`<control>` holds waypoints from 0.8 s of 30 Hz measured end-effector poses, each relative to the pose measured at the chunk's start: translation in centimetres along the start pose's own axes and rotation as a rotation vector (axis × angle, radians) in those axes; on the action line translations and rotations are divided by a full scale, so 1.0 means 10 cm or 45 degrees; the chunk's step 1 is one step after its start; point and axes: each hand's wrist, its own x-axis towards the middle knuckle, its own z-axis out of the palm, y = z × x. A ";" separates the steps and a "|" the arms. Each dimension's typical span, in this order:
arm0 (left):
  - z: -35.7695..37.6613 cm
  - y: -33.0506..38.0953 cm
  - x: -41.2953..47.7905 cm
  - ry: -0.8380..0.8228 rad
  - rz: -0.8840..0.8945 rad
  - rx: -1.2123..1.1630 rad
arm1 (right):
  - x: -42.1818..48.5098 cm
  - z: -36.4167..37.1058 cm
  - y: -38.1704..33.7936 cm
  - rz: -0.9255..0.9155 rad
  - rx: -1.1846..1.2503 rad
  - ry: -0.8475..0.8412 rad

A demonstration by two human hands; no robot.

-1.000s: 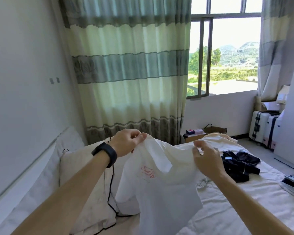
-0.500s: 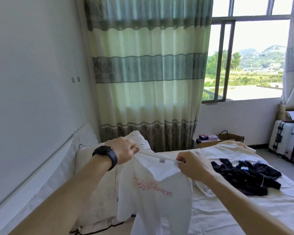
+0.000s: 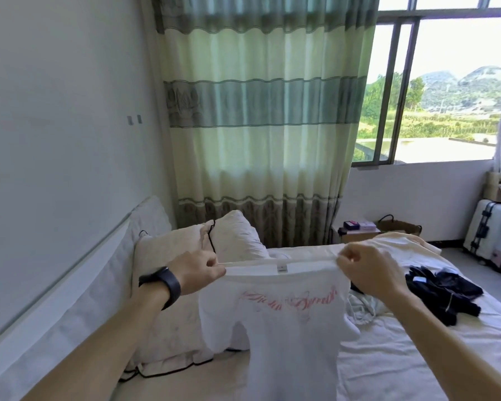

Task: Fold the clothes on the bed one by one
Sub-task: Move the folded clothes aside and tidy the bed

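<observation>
- White T-shirt (image 3: 284, 337): held in the air over the bed (image 3: 417, 360), its shoulder line stretched taut between the two sets of fingers and its body hanging below them, pink print showing.
- Left hand (image 3: 195, 272): fingers and thumb pinch one shoulder; the forearm reaches forward.
- Right hand (image 3: 368, 273): fingers curl tight on the other shoulder, level with the left.
- Step, as judged: spreading out one garment before folding it. The next move calls for laying it flat on the bed beneath the fingers.
- Dark garment (image 3: 443, 293): lies unfolded on the bed, right of the right-hand fingers.
</observation>
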 end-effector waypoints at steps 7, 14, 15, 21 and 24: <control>0.57 -0.01 -0.10 -0.109 -0.078 -0.516 | -0.27 0.40 0.50 0.074 0.303 -0.267; 0.81 -0.01 -0.18 -0.350 -0.012 -0.638 | -0.54 0.60 0.71 0.293 0.721 -0.344; 0.82 -0.01 -0.20 -0.379 -0.022 -0.701 | -0.59 0.62 0.72 0.351 0.826 -0.360; 0.81 -0.21 -0.24 -0.586 -0.035 -0.734 | -0.66 0.70 0.90 0.317 0.676 -0.468; 0.82 -0.35 -0.27 -0.372 -0.039 -0.639 | -0.66 0.62 0.98 0.075 0.407 -0.708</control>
